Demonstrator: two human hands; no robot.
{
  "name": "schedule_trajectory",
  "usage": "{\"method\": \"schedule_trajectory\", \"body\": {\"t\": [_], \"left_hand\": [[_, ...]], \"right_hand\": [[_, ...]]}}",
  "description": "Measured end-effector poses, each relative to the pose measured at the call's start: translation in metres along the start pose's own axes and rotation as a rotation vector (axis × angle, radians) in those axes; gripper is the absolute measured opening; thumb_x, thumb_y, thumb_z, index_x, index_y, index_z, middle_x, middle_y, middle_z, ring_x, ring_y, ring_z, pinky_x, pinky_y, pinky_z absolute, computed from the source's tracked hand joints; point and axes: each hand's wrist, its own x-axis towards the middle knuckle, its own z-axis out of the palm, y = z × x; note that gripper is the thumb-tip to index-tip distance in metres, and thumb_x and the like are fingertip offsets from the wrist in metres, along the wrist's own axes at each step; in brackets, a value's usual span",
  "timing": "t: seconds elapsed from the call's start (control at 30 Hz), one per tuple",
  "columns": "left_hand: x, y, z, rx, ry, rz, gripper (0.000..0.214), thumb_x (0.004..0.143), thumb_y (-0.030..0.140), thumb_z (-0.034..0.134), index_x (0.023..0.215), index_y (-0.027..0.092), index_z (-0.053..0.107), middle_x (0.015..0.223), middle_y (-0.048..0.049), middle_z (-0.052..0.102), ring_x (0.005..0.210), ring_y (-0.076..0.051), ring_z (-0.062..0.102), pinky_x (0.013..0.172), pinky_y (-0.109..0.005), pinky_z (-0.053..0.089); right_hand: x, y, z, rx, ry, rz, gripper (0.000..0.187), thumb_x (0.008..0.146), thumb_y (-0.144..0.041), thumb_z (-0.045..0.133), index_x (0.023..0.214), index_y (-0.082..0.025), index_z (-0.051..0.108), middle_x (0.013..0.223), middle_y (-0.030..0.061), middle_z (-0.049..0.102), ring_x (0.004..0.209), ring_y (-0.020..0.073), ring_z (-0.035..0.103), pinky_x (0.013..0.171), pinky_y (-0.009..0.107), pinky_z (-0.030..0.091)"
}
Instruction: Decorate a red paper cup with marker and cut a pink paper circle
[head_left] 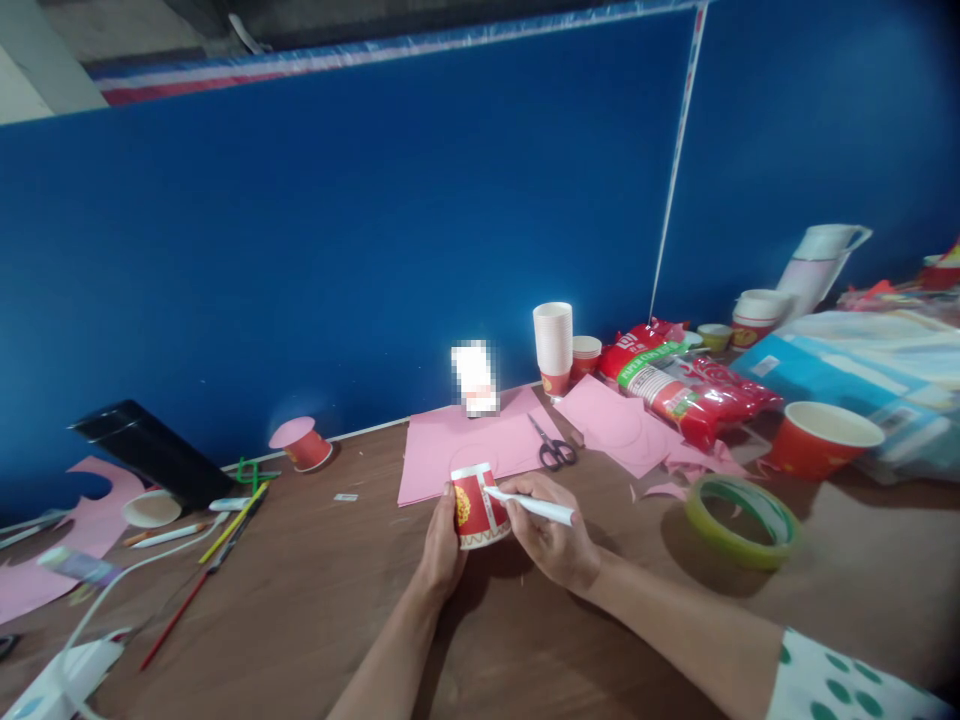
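Observation:
My left hand [441, 548] is wrapped round the left side of a red paper cup [474, 518] with a gold pattern and a white vertical strip. The cup is held just above the brown table. My right hand [553, 535] pinches a white marker pen [541, 508], its tip at the white strip on the cup. Behind the cup lie pink paper sheets [431, 450] with a faint curved outline drawn on them. Dark-handled scissors [556, 452] rest on their right edge.
Stacked paper cups [553, 345], a red cup package [667, 375], a larger red cup [814, 445] and a tape roll [750, 535] stand right. Left are a black cylinder [146, 450], pens, a white cable [135, 575] and a pink-topped cup [304, 445]. A blue partition [375, 200] rises behind.

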Motion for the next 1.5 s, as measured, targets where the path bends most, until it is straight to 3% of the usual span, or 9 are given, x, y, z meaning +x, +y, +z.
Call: {"method": "schedule_trajectory", "body": {"t": [1.0,1.5], "left_hand": [[0.004,-0.006,-0.01,0.13,-0.082,0.075,0.049,0.082,0.053,0.051,0.103,0.011,0.063,0.105,-0.0113,0.069,0.098,-0.026,0.063,0.088,-0.038,0.046],[0.002,-0.002,-0.006,0.004,-0.041,0.009,0.046,0.075,0.052,0.061,0.094,0.011,0.066,0.093,-0.0095,0.072,0.094,-0.026,0.065,0.088,-0.038,0.046]], "right_hand": [[0.0,0.002,0.0,0.0,-0.009,-0.005,0.013,0.088,-0.016,0.05,0.095,-0.019,0.06,0.085,0.0064,0.068,0.081,0.0183,0.065,0.077,0.031,0.053],[0.0,0.004,0.001,-0.017,-0.02,-0.002,0.01,0.087,-0.014,0.049,0.091,-0.018,0.058,0.081,0.0055,0.065,0.077,0.0181,0.063,0.074,0.031,0.051]]}}
